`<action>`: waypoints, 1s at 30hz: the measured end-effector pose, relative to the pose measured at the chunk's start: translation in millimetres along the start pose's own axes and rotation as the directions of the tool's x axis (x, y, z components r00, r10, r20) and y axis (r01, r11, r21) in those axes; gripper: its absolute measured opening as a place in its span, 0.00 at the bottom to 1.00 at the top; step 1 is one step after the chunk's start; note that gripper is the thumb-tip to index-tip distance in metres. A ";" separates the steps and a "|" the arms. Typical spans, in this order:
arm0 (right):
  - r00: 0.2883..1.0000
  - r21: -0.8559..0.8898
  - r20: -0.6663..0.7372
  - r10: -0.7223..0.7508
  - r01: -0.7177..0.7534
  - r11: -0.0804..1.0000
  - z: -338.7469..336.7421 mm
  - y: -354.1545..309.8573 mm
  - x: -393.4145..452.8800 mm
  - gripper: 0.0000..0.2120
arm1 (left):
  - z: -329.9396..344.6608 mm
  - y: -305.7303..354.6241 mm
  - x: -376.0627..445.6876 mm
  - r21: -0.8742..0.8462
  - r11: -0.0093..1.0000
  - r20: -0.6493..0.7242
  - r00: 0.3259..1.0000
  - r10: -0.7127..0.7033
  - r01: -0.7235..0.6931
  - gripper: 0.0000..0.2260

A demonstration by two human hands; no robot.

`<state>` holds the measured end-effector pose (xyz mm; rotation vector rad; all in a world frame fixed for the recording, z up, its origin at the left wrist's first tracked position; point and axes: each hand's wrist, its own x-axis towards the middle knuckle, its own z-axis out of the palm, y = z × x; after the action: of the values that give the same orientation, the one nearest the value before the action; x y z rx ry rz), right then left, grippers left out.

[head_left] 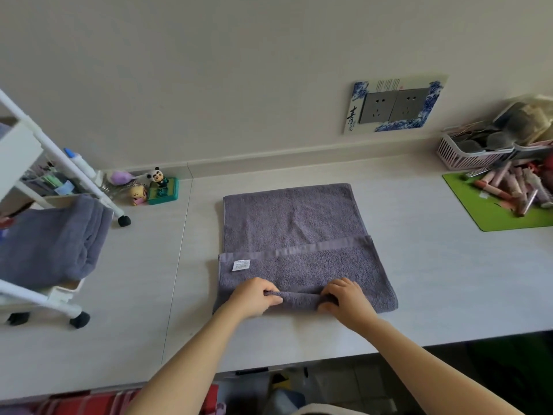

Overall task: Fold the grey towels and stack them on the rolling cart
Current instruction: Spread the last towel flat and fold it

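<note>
Head view: a grey towel [294,235] is laid flat on the table [419,265], with its near portion folded over so that a hemmed edge and a white label [241,265] are seen just beyond the hands. The near folded edge is pinched at its middle by both hands. The grip of the left hand [254,296] is clamped on a raised ridge of towel cloth, thumb on the near side and fingers curled over the top. The grip of the right hand [344,299] is clamped on the same ridge, just beside the left, with a short span of bunched cloth held between them. Beyond the two grips, the single layer of the towel is spread toward the wall. Well to the left of the grips, a white rolling cart [54,181] is stood on the table, and a folded grey towel [51,244] is held on its lower shelf. Far to the right of the grips, a green mat [502,217] carrying small tubes and a pink basket [466,157] are placed near the wall.
</note>
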<state>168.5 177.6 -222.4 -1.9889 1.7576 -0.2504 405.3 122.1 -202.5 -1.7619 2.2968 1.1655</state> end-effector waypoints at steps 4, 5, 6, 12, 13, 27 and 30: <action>0.960 -0.005 0.278 0.042 -0.042 0.999 -31.5 -17.1 -12.0 0.12 | -18.3 5.9 -15.2 -0.059 0.998 0.265 0.964 0.036 -0.021 0.05; 0.938 -0.015 0.345 0.037 -0.034 0.999 -40.5 -21.7 -15.0 0.12 | -21.8 7.3 -20.9 -0.074 0.997 0.309 0.950 0.053 -0.031 0.07; 0.915 -0.021 0.402 0.024 -0.017 1.000 -50.2 -26.3 -17.4 0.12 | -26.5 9.2 -26.4 -0.100 0.994 0.348 0.935 0.065 -0.032 0.08; 0.804 -0.029 0.592 -0.051 0.085 0.996 -107.6 -60.9 4.8 0.15 | -77.8 20.6 -35.5 -0.127 0.992 0.500 0.864 0.063 0.000 0.08; 0.807 -0.035 0.589 -0.052 0.090 0.995 -114.6 -65.8 18.2 0.15 | -90.2 20.1 -27.8 -0.119 0.993 0.488 0.871 0.053 0.006 0.07; 0.876 -0.287 0.434 0.211 -0.088 0.954 -80.3 -21.3 177.3 0.20 | -94.7 -17.2 103.1 0.380 0.924 0.084 0.996 0.003 -0.035 0.19; 0.911 -0.303 0.355 0.209 -0.100 0.948 -68.7 -13.0 181.3 0.14 | -87.8 -21.5 106.4 0.457 0.882 -0.011 0.991 0.137 -0.117 0.16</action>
<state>179.5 -13.2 -187.3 -1.9009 1.7473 0.4400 420.4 -16.5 -197.3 -1.4908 2.4746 0.5265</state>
